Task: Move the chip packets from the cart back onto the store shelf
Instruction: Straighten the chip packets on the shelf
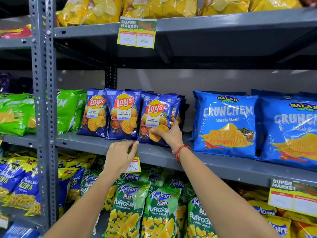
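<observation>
Three blue Lay's Magic Masala packets stand upright in a row on the grey middle shelf (96, 143). My right hand (169, 133) grips the lower right part of the rightmost Lay's packet (157, 115), thumb on its front and fingers behind its right edge. The other two Lay's packets (123, 114) stand just left of it, untouched. My left hand (121, 156) is at the shelf's front edge below the packets, fingers pinched on the price tag (133, 166) hanging there. The cart is out of view.
Large blue Balaji Crunchem bags (226, 122) fill the shelf to the right, green packets (68, 109) to the left. Yellow chip bags (96, 11) sit on the top shelf, green Kurkure Puffcorn packets (128, 208) below. A grey perforated upright (42, 100) stands at left.
</observation>
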Demonstrator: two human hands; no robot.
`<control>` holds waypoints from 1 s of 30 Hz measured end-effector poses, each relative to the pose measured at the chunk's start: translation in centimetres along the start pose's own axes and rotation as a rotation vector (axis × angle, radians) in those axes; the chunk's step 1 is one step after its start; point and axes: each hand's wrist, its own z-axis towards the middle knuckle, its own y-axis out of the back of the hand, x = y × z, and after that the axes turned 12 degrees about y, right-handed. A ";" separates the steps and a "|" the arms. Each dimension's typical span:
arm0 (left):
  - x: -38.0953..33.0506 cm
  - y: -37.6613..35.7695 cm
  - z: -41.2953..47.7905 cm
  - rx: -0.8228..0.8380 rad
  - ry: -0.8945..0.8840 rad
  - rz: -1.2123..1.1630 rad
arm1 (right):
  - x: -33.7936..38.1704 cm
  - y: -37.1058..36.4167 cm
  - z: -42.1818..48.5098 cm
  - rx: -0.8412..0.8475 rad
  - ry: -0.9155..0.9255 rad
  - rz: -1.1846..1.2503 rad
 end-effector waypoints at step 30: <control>-21.7 -11.7 6.4 0.687 0.465 -1.196 | -1.1 24.2 1.3 -0.202 -0.045 0.048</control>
